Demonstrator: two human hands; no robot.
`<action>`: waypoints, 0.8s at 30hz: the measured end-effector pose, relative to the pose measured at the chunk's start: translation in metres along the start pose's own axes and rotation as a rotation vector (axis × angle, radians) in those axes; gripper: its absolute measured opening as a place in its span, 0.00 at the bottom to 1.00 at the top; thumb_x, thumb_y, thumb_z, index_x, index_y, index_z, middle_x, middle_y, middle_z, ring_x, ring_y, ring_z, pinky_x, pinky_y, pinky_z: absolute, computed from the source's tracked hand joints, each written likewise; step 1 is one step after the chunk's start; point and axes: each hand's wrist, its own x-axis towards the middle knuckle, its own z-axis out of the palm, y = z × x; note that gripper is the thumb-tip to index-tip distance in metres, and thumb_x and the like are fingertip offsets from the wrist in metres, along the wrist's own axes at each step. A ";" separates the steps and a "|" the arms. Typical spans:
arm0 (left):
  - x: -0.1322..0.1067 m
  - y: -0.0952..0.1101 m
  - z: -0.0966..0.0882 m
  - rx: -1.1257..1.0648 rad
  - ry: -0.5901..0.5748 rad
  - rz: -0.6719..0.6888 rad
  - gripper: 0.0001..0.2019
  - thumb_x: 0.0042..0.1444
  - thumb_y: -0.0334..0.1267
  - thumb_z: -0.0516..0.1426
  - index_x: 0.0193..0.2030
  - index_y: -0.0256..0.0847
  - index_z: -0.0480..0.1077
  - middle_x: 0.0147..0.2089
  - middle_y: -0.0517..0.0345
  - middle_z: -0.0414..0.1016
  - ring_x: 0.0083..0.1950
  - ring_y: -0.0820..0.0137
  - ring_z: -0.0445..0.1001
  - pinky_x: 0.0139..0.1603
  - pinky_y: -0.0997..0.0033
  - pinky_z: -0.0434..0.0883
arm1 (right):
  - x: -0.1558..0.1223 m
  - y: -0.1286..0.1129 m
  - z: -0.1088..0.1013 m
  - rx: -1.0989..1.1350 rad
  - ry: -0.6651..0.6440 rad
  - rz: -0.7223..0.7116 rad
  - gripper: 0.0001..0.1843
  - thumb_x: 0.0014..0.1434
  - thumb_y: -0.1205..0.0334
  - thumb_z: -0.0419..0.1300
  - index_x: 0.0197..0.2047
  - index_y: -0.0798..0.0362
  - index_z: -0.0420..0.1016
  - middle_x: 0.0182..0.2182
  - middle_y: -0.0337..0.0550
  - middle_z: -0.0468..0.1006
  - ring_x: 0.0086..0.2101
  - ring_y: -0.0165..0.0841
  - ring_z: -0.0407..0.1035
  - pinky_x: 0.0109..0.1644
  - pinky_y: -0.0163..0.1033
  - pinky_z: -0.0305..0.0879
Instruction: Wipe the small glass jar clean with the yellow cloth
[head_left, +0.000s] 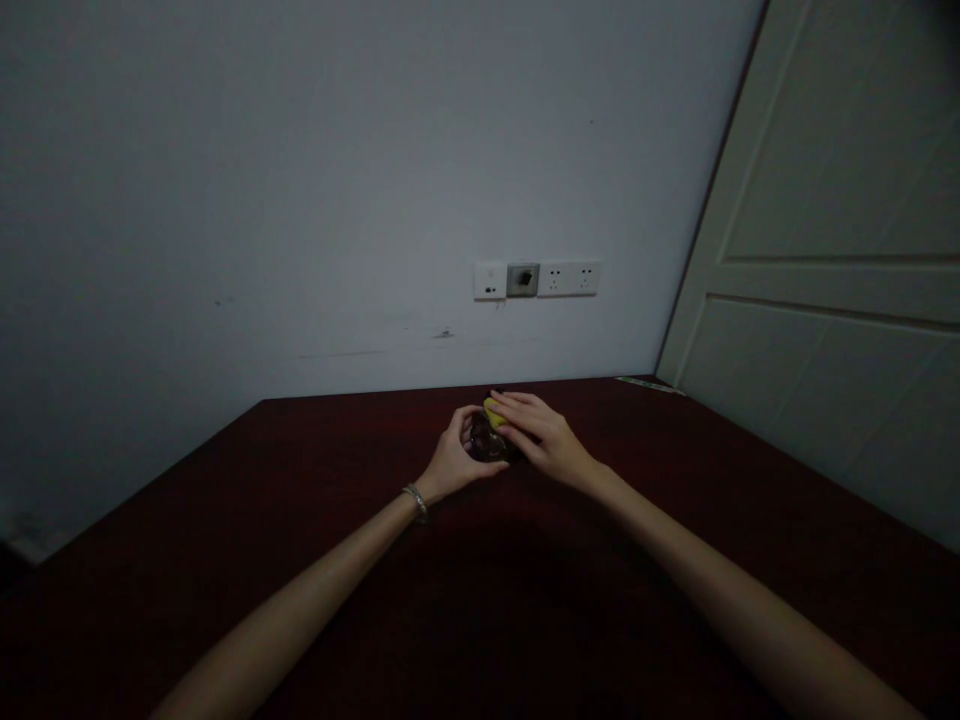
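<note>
Near the back of the dark red table, my left hand (456,462) curls round the side of a small see-through glass container (487,443), with the thumb along its near side. A small yellow piece (495,412), which looks like a sponge, is pinched in the fingers of my right hand (546,437). It touches the upper right rim of the glass container or lies just over it; the fingers partly hide the contact. A bracelet (417,503) circles my left wrist. In the dim light the inside of the container cannot be made out.
The dark red tabletop (337,440) runs back to a pale wall (337,200). A row of wall sockets (568,279) and a grey switch plate (523,280) sit above it. A panelled door (840,280) stands at the right, with a thin printed strip (649,384) near its foot.
</note>
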 end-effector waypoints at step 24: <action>-0.006 0.000 -0.012 0.229 0.144 -0.024 0.39 0.35 0.34 0.70 0.55 0.41 0.57 0.52 0.46 0.71 0.54 0.57 0.71 0.56 0.53 0.68 | 0.008 -0.003 0.012 -0.036 -0.048 0.004 0.18 0.62 0.64 0.54 0.55 0.49 0.71 0.56 0.44 0.71 0.57 0.40 0.61 0.59 0.55 0.60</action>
